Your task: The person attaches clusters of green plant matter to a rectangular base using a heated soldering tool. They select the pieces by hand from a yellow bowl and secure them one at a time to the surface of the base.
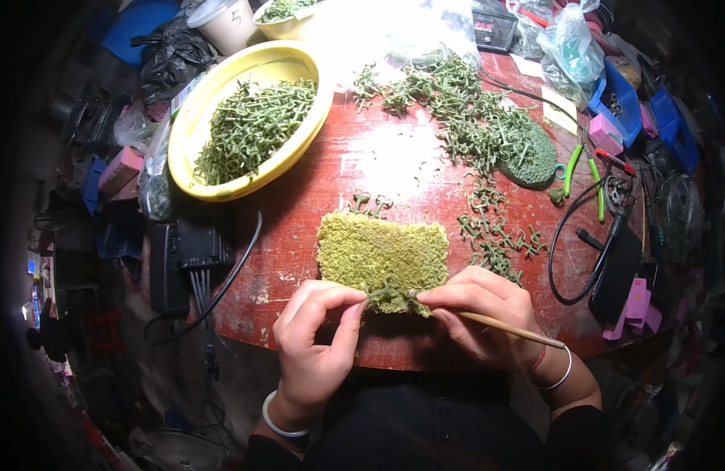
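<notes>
A rough yellow-green sponge-like block (pixel 382 247) lies in front of me on the red table. At its near edge my left hand (pixel 315 334) pinches a small green hooked piece (pixel 380 293) between thumb and forefinger. From the right, my right hand (pixel 488 314) grips a thin tool with a wooden handle (pixel 523 331). Its tip meets the near edge of the block, beside the green piece, and is partly hidden by my fingers. A few more green hooked pieces (pixel 370 204) stand along the block's far edge.
A yellow basin (pixel 182 169) full of green pieces stands at the left. Loose green pieces (pixel 464 110) are heaped at the back right, by a round dark green pad (pixel 535 161). Green-handled pliers (pixel 573 170), a black cable (pixel 552 267) and blue bins (pixel 613 98) lie to the right.
</notes>
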`<state>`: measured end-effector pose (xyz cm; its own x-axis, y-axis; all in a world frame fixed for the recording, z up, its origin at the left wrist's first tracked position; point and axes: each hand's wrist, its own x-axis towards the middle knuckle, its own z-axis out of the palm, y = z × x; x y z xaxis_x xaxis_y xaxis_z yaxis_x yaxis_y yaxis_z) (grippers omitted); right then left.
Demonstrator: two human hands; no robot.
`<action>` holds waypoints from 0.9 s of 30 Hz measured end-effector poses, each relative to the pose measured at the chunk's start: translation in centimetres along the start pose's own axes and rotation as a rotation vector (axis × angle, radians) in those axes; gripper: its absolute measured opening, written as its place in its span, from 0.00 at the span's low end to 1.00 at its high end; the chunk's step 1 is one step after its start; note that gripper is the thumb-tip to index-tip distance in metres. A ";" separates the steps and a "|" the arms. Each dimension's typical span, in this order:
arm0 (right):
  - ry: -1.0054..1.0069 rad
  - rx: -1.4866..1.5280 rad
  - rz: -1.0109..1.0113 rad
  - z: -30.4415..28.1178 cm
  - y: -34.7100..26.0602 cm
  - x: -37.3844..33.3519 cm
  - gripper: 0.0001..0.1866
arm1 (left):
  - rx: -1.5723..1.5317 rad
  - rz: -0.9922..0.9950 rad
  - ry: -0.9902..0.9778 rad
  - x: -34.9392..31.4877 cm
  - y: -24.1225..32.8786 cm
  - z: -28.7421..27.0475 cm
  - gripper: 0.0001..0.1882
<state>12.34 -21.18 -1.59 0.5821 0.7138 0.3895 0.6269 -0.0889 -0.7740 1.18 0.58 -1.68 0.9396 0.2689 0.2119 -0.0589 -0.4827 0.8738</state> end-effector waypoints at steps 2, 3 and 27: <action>0.005 -0.007 0.000 0.0 0.0 0.0 0.17 | 0.004 0.001 0.000 0.1 0.1 0.0 0.08; 0.005 -0.006 0.000 -0.1 0.0 0.0 0.17 | 0.012 -0.006 0.024 0.1 0.3 0.1 0.08; 0.004 -0.008 -0.010 -0.1 0.0 0.0 0.18 | 0.112 0.045 0.036 0.7 1.0 -0.2 0.10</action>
<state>12.45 -21.25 -1.54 0.5777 0.7119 0.3994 0.6371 -0.0874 -0.7658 1.68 0.47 -0.62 0.9240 0.2738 0.2671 -0.0606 -0.5847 0.8090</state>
